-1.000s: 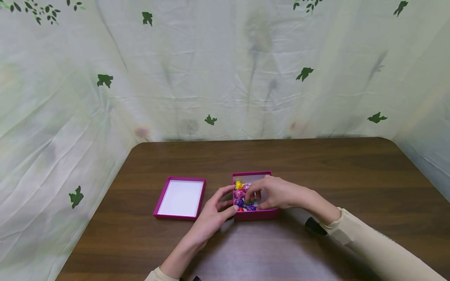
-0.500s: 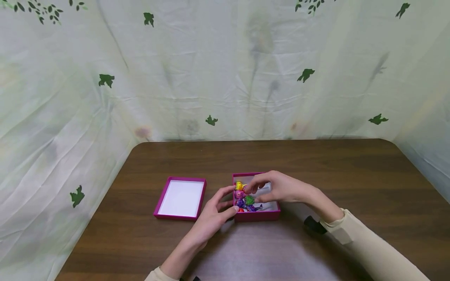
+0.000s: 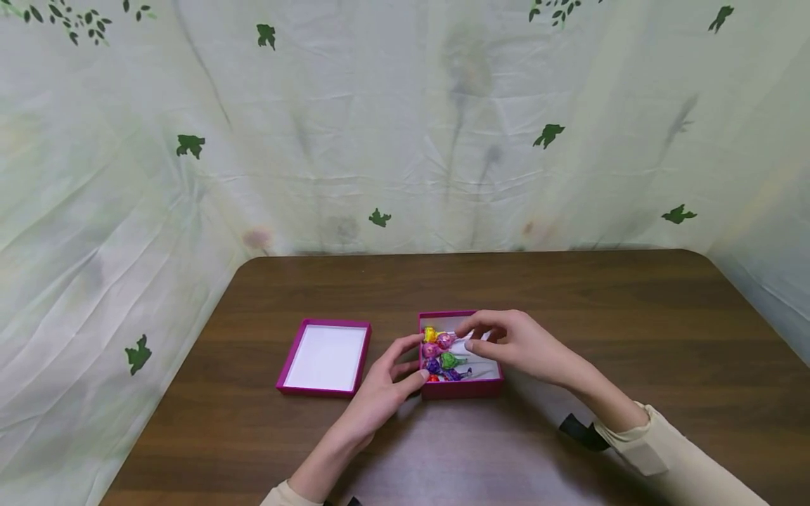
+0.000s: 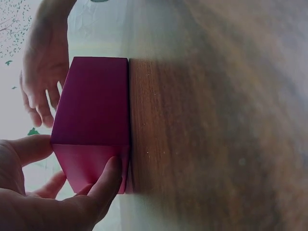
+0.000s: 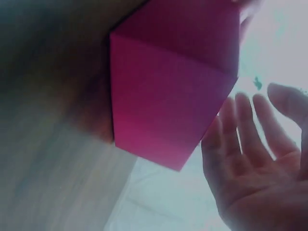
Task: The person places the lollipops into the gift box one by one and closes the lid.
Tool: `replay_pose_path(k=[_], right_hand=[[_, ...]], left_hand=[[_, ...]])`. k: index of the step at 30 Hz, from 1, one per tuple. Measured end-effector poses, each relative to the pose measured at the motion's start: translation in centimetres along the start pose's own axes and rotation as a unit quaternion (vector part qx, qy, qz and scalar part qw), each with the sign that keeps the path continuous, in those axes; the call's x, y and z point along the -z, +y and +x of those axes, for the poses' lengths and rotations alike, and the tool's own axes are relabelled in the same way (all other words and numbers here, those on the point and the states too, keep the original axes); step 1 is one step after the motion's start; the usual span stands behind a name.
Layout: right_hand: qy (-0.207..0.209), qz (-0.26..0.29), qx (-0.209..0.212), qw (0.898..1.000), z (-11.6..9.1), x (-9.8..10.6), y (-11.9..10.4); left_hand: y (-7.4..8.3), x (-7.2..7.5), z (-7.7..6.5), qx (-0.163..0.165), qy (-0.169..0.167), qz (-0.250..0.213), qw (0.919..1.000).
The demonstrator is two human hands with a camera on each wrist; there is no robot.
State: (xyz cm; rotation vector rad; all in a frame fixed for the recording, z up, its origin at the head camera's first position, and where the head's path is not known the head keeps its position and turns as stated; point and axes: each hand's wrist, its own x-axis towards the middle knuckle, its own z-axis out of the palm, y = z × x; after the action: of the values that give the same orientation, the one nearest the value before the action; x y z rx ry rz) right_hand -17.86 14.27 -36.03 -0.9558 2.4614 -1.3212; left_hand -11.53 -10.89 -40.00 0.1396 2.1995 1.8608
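A magenta box [image 3: 462, 390] with a pale inside stands open-topped on the table. Along its left side lie several wrapped lollipops: a yellow one [image 3: 429, 334], a green one [image 3: 449, 360], pink ones and dark purple ones. My left hand [image 3: 386, 379] holds the box's left end. In the left wrist view its thumb meets the top corner, and a fingertip [image 4: 114, 168] presses low on the side wall. Over the right part of the box hovers my right hand [image 3: 515, 344], fingers loosely bent and thumb apart, beside a pink lollipop [image 3: 446, 340]. The right wrist view shows its fingers spread.
A magenta lid [image 3: 325, 356] with a white inside lies upturned on the brown wooden table [image 3: 569, 295], left of the box. Behind the table hangs a pale curtain [image 3: 405, 126] with green leaf prints. Each forearm wears a light sleeve.
My right hand has lifted out from among the lollipops and shifted right, uncovering the green and pink ones. The left hand keeps its place at the box.
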Motion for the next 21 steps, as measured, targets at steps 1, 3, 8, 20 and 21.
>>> replay_pose_path(k=[1, 3, 8, 20, 21], right_hand=[[0.007, 0.004, -0.006, 1.000, -0.3, -0.1, -0.2], [0.017, 0.019, -0.017, 1.000, -0.9, -0.3, -0.6], [0.021, 0.065, -0.019, 0.997, -1.7, -1.2, -1.8], [0.062, 0.086, -0.007, 0.994, -1.0, -6.3, -5.9], [0.070, 0.092, -0.009, 0.993, -0.8, -6.9, -6.2]], left_hand=[[0.0, 0.0, 0.0, 0.000, 0.000, 0.003, 1.0000], [0.1, 0.0, -0.1, 0.000, 0.002, 0.008, 1.0000], [0.9, 0.5, -0.7, -0.017, 0.022, 0.046, 0.9985], [1.5, 5.9, -4.2, -0.112, 0.176, 0.156, 0.9654], [1.3, 6.5, -4.5, -0.116, 0.194, 0.171, 0.9591]])
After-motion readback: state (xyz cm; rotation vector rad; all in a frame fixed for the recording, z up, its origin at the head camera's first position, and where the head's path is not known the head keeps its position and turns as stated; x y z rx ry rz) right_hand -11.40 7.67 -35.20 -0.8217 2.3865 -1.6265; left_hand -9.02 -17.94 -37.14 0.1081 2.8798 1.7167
